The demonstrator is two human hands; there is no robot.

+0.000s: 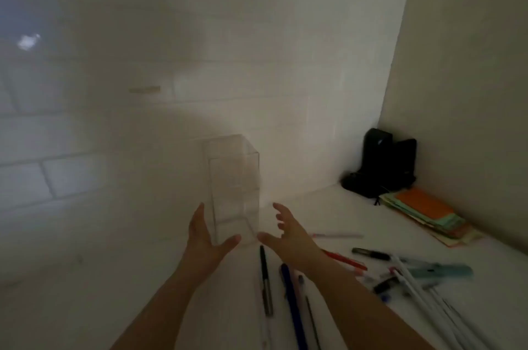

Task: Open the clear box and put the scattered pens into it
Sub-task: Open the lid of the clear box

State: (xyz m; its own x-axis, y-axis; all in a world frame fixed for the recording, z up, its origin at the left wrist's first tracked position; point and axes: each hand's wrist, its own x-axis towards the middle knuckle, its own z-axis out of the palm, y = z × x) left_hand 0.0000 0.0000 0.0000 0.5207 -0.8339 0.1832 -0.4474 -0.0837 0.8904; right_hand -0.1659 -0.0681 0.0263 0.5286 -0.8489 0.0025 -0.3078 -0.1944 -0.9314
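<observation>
Clear box point(234, 189) upright on white counter point(143, 278), near tiled wall. Left hand point(204, 238) and right hand point(288, 238) spread, empty, flanking box base, likely to steady it for opening. Pens point(291, 292) scattered near right, none boxed yet.

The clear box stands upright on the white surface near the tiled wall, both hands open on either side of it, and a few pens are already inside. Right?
Not quite. The head view shows the clear box empty; the pens lie scattered on the white surface. The rest holds: it stands upright, with the left hand and right hand open on either side.
</observation>
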